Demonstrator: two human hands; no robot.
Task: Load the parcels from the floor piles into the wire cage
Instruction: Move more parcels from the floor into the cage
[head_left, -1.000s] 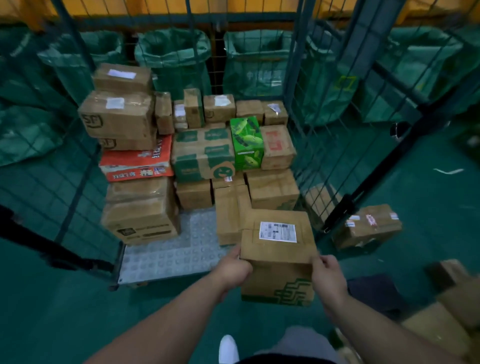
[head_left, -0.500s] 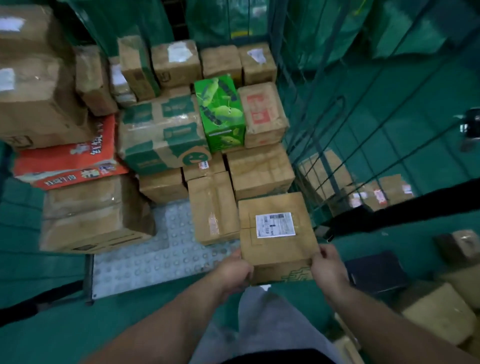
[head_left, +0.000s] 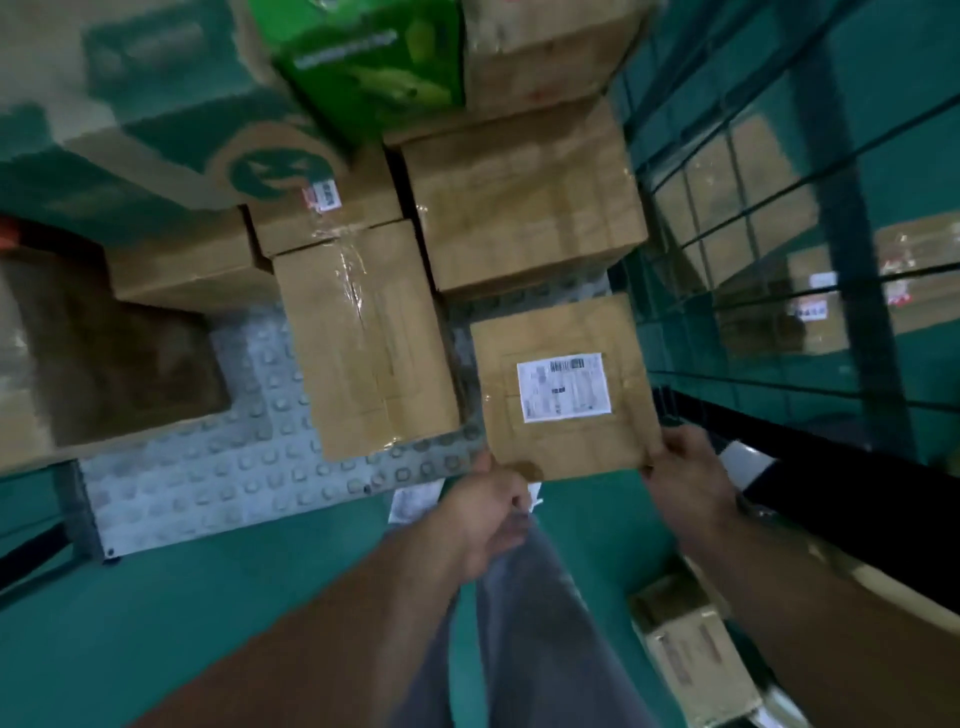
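L hand (head_left: 488, 512) + R hand (head_left: 685, 470) hold parcel (head_left: 566, 441) w/ white barcode label (head_left: 563, 387).

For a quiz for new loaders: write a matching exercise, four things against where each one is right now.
Things
1 labelled box
2 green box
3 long taped box
4 loose box

Places
a lying on the studded cage floor, left of the labelled box
b outside the cage, lower right of the view
c gripped by the left hand and the right hand
d among the stack at the back

Pairs: 1-c; 2-d; 3-a; 4-b
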